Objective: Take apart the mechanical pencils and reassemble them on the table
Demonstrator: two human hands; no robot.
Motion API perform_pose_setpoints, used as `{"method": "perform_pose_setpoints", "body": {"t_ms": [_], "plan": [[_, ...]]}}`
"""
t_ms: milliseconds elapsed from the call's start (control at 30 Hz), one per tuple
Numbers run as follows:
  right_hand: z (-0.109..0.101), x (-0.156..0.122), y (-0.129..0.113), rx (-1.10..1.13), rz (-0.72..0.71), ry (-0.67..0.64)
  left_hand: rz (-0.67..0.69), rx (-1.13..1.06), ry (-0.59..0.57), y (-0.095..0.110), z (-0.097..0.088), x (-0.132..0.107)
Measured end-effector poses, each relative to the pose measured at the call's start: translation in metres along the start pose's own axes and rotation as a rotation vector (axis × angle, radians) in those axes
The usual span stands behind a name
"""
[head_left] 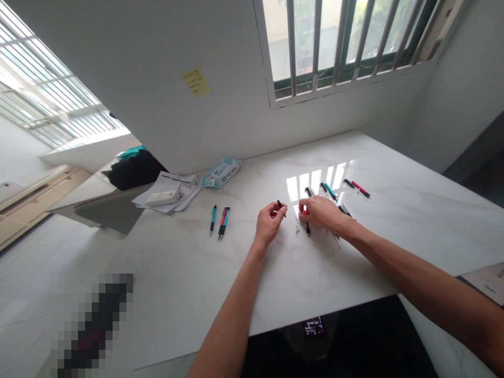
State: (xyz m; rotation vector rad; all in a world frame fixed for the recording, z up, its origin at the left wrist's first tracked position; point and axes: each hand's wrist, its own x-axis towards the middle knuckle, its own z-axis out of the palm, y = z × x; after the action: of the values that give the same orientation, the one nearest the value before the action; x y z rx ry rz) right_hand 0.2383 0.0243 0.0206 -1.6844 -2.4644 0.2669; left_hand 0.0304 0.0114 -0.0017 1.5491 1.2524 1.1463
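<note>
My left hand (269, 221) hovers just above the white marble table (197, 273), fingers pinched on a small black pen part (280, 205). Just to its right, my right hand (321, 212) rests on the table with fingers curled around a red pen piece (304, 211). Thin pen parts (307, 231) lie on the table below that hand. Beyond it lie several pens: a teal one (329, 191) and a red one (360, 189). To the left of my hands lie a teal pen (213, 218) and two red pens (224, 221).
A pack of wet wipes (221, 172) lies near the wall, beside papers with a white device (163, 198) on top. A yellow sticky note (197, 81) hangs on the wall. A barred window (346, 42) is above. A black bag (134, 169) sits at the left.
</note>
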Motion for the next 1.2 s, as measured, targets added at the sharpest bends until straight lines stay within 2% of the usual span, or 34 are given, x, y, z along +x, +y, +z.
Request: {"method": "perform_pose_setpoints", "body": {"t_ms": [300,433,567,700,800,900,1033,1133,1200], "plan": [[0.001,0.0,-0.001,0.1,0.035,0.052,0.001,-0.007,0.003,0.002,0.0,0.0],[-0.01,0.0,0.004,0.341,0.029,0.189,0.003,-0.018,-0.014,-0.001,-0.001,0.001],[-0.014,0.002,0.008,0.632,-0.033,0.306,-0.032,-0.046,-0.085,0.002,0.0,0.0],[-0.011,0.004,0.006,0.923,-0.147,0.326,-0.09,-0.137,-0.194,0.011,0.002,-0.004],[-0.009,0.003,0.0,1.053,-0.212,0.31,-0.109,-0.175,-0.247,0.02,0.002,-0.007],[-0.006,0.001,-0.005,1.097,-0.254,0.253,-0.101,-0.187,-0.266,0.024,0.0,-0.008],[-0.006,0.001,-0.003,1.109,-0.223,0.179,-0.078,-0.159,-0.229,0.022,-0.002,-0.006],[-0.01,0.0,0.004,0.889,-0.238,0.133,-0.064,-0.154,-0.126,0.016,-0.005,-0.002],[-0.014,-0.002,0.007,0.682,-0.304,0.016,-0.06,-0.151,-0.04,0.011,-0.008,0.0]]}}
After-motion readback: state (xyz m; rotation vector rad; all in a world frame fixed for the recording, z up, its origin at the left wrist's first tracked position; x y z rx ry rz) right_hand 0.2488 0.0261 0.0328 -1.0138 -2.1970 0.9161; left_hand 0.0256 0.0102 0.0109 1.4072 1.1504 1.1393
